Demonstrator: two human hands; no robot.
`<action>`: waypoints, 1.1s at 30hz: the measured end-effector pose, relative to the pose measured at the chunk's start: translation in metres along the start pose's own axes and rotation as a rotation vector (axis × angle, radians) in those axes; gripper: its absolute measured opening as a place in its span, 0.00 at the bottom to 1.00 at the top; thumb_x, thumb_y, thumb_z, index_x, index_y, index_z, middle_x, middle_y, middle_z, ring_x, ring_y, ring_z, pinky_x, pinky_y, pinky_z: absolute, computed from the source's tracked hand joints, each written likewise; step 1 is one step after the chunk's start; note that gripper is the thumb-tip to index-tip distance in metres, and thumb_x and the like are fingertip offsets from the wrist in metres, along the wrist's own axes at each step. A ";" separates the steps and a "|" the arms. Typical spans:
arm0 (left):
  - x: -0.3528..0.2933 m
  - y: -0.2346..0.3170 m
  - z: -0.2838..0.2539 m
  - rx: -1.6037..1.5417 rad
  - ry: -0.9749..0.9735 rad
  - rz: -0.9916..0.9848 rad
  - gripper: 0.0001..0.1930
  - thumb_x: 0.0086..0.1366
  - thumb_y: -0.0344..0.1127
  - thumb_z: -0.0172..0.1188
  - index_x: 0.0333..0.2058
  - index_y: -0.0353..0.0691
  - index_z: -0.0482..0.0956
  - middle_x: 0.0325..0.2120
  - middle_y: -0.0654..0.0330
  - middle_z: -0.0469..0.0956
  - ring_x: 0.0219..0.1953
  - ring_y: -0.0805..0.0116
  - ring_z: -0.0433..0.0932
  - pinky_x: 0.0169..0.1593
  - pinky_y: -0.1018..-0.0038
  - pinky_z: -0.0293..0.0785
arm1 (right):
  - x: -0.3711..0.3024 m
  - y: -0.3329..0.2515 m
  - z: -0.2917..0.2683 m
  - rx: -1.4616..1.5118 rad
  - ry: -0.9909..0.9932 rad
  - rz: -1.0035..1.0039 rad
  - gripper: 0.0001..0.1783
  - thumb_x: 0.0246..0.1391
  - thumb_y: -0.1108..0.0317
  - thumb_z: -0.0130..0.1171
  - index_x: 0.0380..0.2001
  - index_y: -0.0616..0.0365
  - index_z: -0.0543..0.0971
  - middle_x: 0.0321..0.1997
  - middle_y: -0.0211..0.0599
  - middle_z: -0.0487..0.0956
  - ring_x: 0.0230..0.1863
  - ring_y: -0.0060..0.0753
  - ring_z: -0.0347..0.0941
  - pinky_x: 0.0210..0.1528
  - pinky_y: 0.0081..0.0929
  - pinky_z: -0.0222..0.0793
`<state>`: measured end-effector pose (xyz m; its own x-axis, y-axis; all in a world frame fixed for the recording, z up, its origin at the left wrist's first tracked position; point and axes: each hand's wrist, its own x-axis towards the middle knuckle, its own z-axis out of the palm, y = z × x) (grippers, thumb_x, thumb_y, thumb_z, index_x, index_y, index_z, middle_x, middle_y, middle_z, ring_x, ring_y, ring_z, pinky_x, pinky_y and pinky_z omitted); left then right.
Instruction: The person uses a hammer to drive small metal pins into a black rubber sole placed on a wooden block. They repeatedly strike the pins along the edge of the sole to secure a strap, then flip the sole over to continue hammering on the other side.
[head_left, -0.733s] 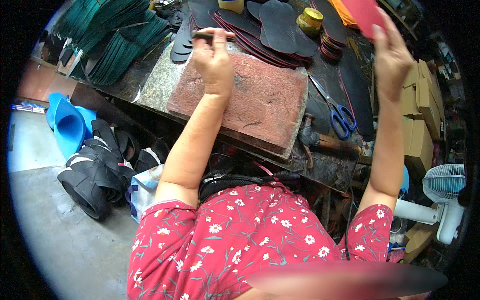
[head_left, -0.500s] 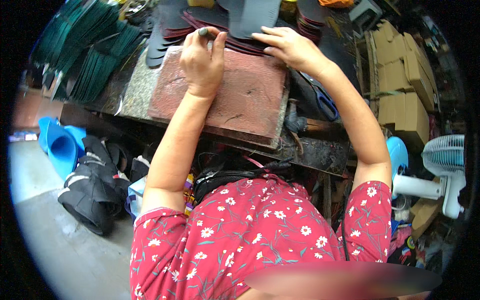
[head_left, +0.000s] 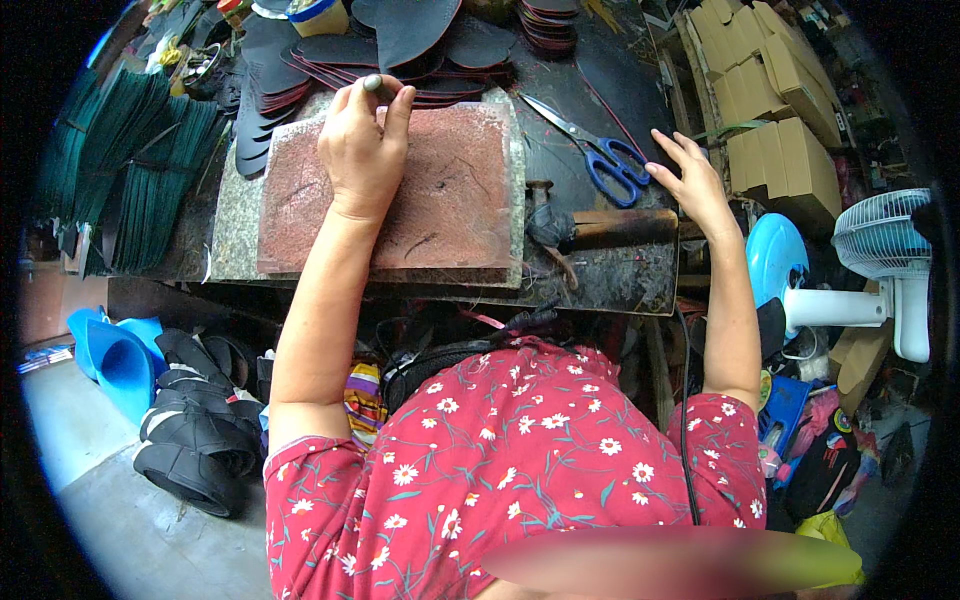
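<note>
My left hand (head_left: 368, 150) is raised over the reddish-brown slab (head_left: 440, 205), its fingers closed round a short, dark grey-green rod (head_left: 373, 83) with only the rounded end showing. My right hand (head_left: 695, 180) is at the table's right edge, fingers spread and nothing seen in them. Beside its fingertips lie scissors (head_left: 618, 172) with blue handles, blades pointing to the far left. A flat black sheet (head_left: 625, 85) with a thin red edge lies beyond them. Past the slab are overlapping black sole-shaped pieces (head_left: 335, 50) with dark red edges.
Green sheets (head_left: 150, 170) stand stacked at the far left. A dark-headed hammer-like tool (head_left: 550, 228) lies right of the slab. Cardboard boxes (head_left: 785, 165) and a white fan (head_left: 885, 235) stand to the right. Black pieces (head_left: 190, 440) and blue ones (head_left: 120, 360) are at the lower left.
My right hand has moved from the black pieces behind the slab to the right, past the scissors. My left hand still holds the rod over the slab. The view has shifted, uncovering the scissors.
</note>
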<state>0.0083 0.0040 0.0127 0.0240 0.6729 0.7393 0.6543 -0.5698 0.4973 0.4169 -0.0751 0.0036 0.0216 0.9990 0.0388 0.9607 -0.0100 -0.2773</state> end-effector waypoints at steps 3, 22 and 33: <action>-0.001 0.000 -0.001 0.010 -0.013 -0.011 0.07 0.61 0.39 0.67 0.32 0.44 0.80 0.26 0.60 0.79 0.29 0.60 0.78 0.34 0.66 0.73 | -0.001 0.008 0.009 0.036 0.022 0.007 0.32 0.56 0.46 0.62 0.64 0.35 0.72 0.69 0.57 0.64 0.68 0.57 0.63 0.67 0.44 0.60; -0.001 0.000 -0.006 0.002 0.102 -0.055 0.07 0.61 0.35 0.66 0.33 0.41 0.78 0.25 0.56 0.78 0.29 0.58 0.79 0.35 0.66 0.74 | -0.025 -0.003 0.011 0.684 0.484 0.150 0.23 0.57 0.68 0.65 0.56 0.58 0.78 0.54 0.39 0.78 0.56 0.31 0.72 0.57 0.30 0.69; 0.001 0.002 -0.011 -0.120 0.169 -0.101 0.05 0.64 0.33 0.64 0.33 0.39 0.78 0.26 0.60 0.80 0.28 0.65 0.79 0.35 0.71 0.75 | -0.030 -0.064 -0.073 1.268 0.801 -0.275 0.32 0.68 0.53 0.45 0.61 0.73 0.67 0.59 0.54 0.74 0.61 0.46 0.71 0.68 0.43 0.63</action>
<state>0.0014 -0.0014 0.0197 -0.1704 0.6465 0.7437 0.5517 -0.5627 0.6156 0.3749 -0.1075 0.0902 0.4275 0.6740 0.6025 0.1049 0.6250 -0.7736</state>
